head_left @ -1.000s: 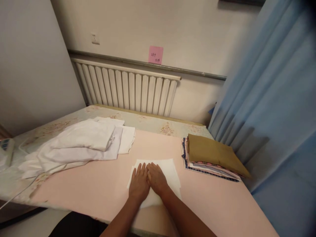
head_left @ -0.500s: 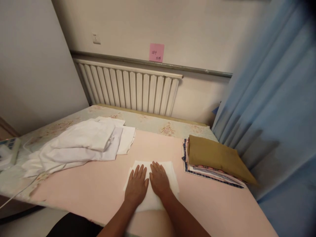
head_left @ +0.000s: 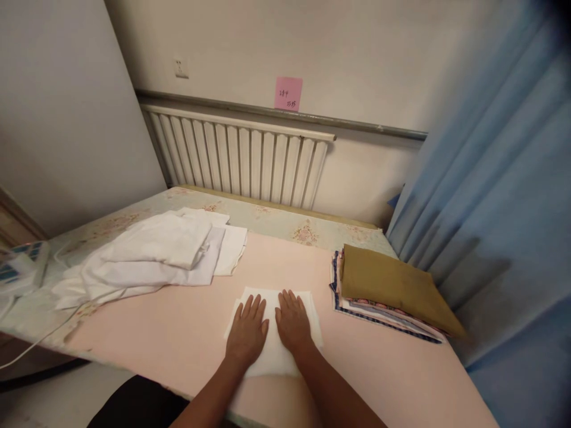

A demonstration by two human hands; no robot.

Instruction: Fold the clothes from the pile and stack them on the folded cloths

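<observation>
A small white cloth [head_left: 272, 356], roughly square and seemingly folded, lies on the pink table covering [head_left: 178, 339] in front of me. Flat on its left half rests my left hand [head_left: 248, 330], fingers stretched out and pointing away from me. My right hand [head_left: 292, 324] lies flat on the right half, its fingers also extended. A narrow strip of the cloth shows between the two hands. Neither hand grips anything. The palms and the cloth beneath them are hidden.
Rumpled white fabric [head_left: 151, 249] is heaped at the left. On the right sits a stack of folded cloths with an olive-brown piece [head_left: 392, 282] on top. A white cord [head_left: 42, 343] hangs over the left edge. Beside the table is a blue curtain [head_left: 495, 196]; behind it, a radiator [head_left: 245, 160].
My right hand has slid slightly to the right, so the gap between the hands is a little wider. The camera view has shifted slightly. The cloth stays in place.
</observation>
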